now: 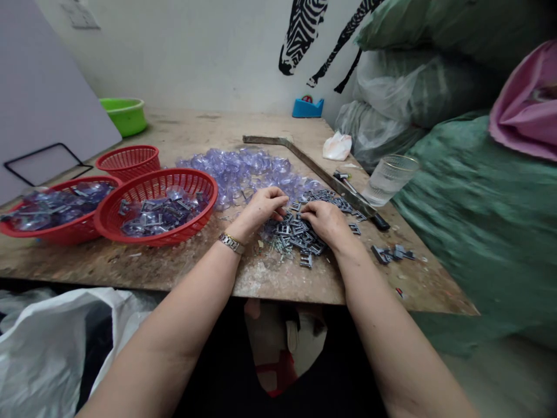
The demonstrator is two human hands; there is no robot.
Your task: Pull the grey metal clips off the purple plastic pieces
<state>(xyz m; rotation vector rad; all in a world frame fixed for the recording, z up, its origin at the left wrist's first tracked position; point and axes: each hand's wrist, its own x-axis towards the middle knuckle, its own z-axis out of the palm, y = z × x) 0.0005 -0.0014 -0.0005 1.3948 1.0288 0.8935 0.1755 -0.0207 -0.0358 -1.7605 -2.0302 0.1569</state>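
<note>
My left hand [266, 206] is at the left side of a pile of small grey plastic frame-shaped parts [304, 232], its fingers curled together. Whatever it may hold is hidden. At the pile's right side, my right hand [324, 219] has thumb and fingers pinched close, and what lies between them is too small to make out. Behind the hands spreads a heap of clear purplish plastic pieces [237, 168]. To the left, a red basket [104, 223] contains clear pieces mixed with grey parts. Small crumbs [278, 248] lie in front of the pile.
A second filled red basket [13, 232], a smaller red basket [128, 152] and a green basin [139, 119] stand left. A bent bar [304, 159] lies behind the pile. A glass of water [387, 183] stands near the right edge, beside stacked green sacks [478, 220].
</note>
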